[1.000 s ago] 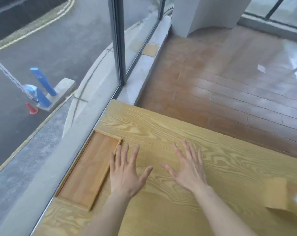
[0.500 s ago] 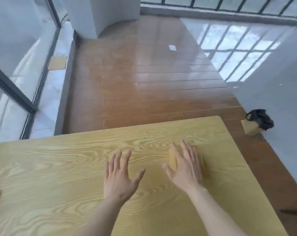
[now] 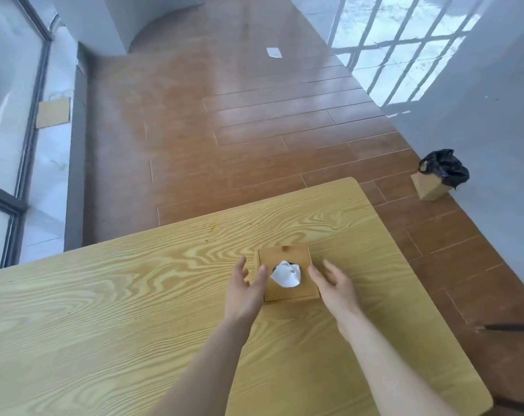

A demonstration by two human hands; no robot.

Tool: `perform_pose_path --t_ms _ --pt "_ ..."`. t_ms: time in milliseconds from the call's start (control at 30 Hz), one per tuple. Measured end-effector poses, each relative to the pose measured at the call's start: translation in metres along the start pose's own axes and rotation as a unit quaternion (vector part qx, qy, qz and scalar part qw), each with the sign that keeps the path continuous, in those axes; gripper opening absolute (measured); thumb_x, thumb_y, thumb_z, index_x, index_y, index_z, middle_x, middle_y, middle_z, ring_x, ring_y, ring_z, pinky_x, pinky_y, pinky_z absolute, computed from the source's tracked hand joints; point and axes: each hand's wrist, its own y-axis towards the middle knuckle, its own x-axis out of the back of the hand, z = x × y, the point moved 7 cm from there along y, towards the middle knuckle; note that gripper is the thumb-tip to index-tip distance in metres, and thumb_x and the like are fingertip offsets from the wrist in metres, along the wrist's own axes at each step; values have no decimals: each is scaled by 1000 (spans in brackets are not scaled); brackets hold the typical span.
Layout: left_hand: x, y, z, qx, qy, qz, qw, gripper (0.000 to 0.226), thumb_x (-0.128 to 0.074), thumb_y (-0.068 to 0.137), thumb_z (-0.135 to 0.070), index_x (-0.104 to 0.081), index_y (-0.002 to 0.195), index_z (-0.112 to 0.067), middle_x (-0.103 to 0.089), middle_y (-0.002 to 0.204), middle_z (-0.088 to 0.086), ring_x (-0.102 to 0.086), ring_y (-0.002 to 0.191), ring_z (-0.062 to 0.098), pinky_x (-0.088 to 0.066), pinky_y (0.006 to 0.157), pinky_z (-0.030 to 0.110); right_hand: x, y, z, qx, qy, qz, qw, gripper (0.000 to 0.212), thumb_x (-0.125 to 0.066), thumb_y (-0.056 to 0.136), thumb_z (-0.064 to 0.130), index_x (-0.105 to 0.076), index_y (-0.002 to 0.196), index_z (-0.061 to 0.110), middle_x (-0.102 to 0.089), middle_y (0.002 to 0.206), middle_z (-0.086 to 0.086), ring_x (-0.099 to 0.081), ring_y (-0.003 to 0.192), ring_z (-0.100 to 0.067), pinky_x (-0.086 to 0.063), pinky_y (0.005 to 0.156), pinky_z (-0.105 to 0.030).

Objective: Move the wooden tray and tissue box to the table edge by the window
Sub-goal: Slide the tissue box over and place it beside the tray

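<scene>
tissue box (image 3: 287, 276): small square wooden box, sits flat on the table, toward the right half, a bit back from the far edge.
box contents: 1 white tissue (image 3: 286, 274) sticking up crumpled out of a round hole in the lid. Rest of the contents hidden.
left hand (image 3: 245, 291): at the box's left side, fingers spread and unclenched. Index fingertip overlaps the left edge of the lid; cannot tell if it's actually pressing. Nothing gripped.
right hand (image 3: 334, 288): at the box's right side, fingers loose and apart, fingertip at the lid's right edge. Contact unclear, no clamp on the box.
hands vs box: 1 hand each side, box between them, both palms facing inward.
table (image 3: 104, 310): light wood, strong grain pattern, rounded far-right corner. The box is the only thing on the visible part.
wooden tray: out of view.
window (image 3: 5, 121): dark-framed glass along the left, pale sill below it. Box is well apart from that side.
sill: 1 flat tan piece (image 3: 53, 112) lying on it.
floor (image 3: 224, 130): brown wood planks, glossy, window-grid reflection at upper right, 1 small white scrap (image 3: 274, 52) on it.
paper bag (image 3: 432, 187): brown, stands on the floor by the right wall, with a black plastic bag (image 3: 445, 167) stuffed in its top. What's inside cannot be seen.
</scene>
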Motion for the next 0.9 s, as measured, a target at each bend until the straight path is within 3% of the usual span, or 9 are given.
perform_pose_path --t_ms 133,267,567,667,900 --pt "-7 2 8 53 -44 6 998 63 -67 91 -43 -38 148 -40 -48 144 -7 -52 115 15 -37 92 33 -10 1 -6 -24 -14 38 999 59 -77 88 41 -57 143 30 -68 126 5 -63 110 -8 -46 94 -32" --pt "-9 2 9 55 -36 10 998 51 -65 93 -25 -49 140 -36 -57 136 -5 -61 114 19 -49 102 42 -11 -1 -3 -16 -21 33 999 46 -77 87 41 -65 130 35 -71 109 15 -65 102 -2 -50 86 -30" --pt "20 -2 12 47 -60 0 997 46 -61 96 -24 -50 140 -37 -57 135 -7 -60 115 18 -43 91 33 -37 -15 8 8 -41 38 998 48 -78 87 38 -64 133 31 -73 113 9 -67 107 -8 -53 87 -31" --pt "50 -6 14 37 -69 -13 997 47 -60 97 -24 -50 140 -37 -58 134 -7 -60 113 16 -43 89 32 -64 -27 15 15 -47 51 997 51 -78 88 37 -61 135 30 -72 116 7 -66 110 -9 -54 99 -39" --pt "160 -13 28 23 -97 -57 993 47 -59 97 -25 -49 141 -37 -57 135 -8 -59 107 10 -43 80 29 -165 -69 43 49 -76 93 992 52 -77 88 36 -61 136 27 -72 118 4 -66 109 -9 -54 98 -37"
